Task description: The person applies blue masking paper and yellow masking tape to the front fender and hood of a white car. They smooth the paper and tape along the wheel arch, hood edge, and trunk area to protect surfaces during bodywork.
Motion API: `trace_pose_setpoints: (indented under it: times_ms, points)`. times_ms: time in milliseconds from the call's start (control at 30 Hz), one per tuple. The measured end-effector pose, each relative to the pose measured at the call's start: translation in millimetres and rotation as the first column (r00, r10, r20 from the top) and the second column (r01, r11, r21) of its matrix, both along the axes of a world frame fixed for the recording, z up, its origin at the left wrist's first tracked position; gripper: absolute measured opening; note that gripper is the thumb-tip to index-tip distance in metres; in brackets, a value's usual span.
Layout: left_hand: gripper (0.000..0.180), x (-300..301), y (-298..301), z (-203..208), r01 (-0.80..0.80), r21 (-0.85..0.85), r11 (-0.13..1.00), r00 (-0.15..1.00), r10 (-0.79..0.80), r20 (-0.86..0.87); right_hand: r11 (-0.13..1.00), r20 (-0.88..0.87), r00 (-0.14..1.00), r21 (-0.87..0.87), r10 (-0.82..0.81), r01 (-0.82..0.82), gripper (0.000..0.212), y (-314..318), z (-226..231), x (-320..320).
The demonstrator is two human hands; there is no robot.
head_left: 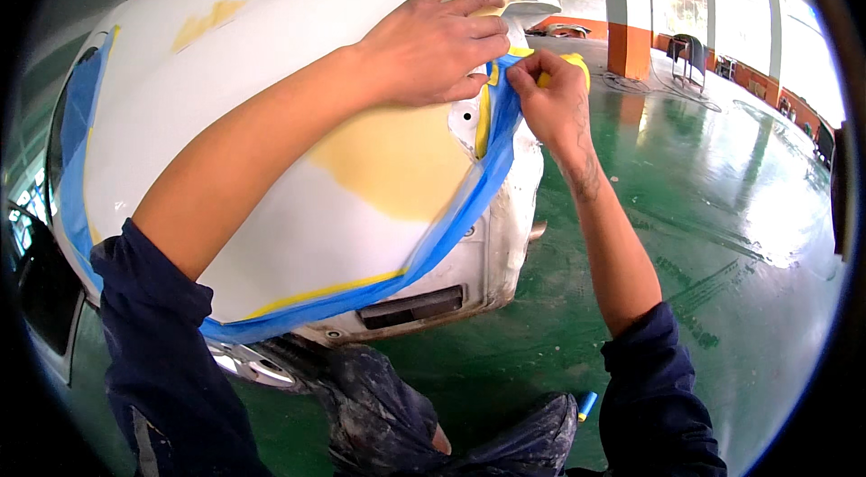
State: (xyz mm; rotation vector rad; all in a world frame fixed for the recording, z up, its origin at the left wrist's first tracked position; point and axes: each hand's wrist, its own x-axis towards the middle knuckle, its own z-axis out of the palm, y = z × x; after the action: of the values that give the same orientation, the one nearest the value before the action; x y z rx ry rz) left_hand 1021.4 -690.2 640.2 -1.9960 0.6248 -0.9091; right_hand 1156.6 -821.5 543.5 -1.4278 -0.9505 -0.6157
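My left hand [437, 49] lies on a white car body panel [271, 62], fingers spread near its upper right end. Beside it my right hand [552, 98] is closed, thumb and fingers pinched on yellow masking tape [577, 65] at the panel's edge. Part of the tape is hidden behind the fingers. Blue masking film [478, 197], edged with yellow tape, runs from the right hand down the panel's curved border to the lower left. A smooth beige filler patch [397, 161] shows below my left forearm. Smaller beige patches [207, 24] mark the panel elsewhere.
More blue film [81, 134] covers the panel's left side. A small blue and yellow roll [586, 406] is on the green floor [695, 252] by my knee. An orange and white pillar [629, 8] stands beyond, with cables [631, 83] at its foot and a stand [690, 58] farther right.
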Motion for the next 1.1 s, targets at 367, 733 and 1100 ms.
trace_pose_setpoints:
  times_ms: [367, 733, 1100]
  points:
    - [0.015, -3.6, -6.3, -11.0, 0.045, 0.134, 0.990, 0.996, -0.034, -0.085, 0.949, -0.174, 0.956, 0.251, 0.237, -0.190, 0.015, 5.6, -22.6, 6.7]
    - [0.025, -11.0, -7.4, -5.4, -0.022, 0.171, 0.985, 0.992, 0.043, -0.115, 0.966, -0.121, 0.968, 0.165, 0.222, -0.201, 0.020, 7.1, -25.7, 10.4]
    - [0.024, -6.5, -9.9, -3.2, -0.106, 0.167, 0.980, 0.987, 0.124, -0.103, 0.970, -0.057, 0.979, 0.137, -0.196, 0.202, 0.020, 7.8, -23.2, 26.4]
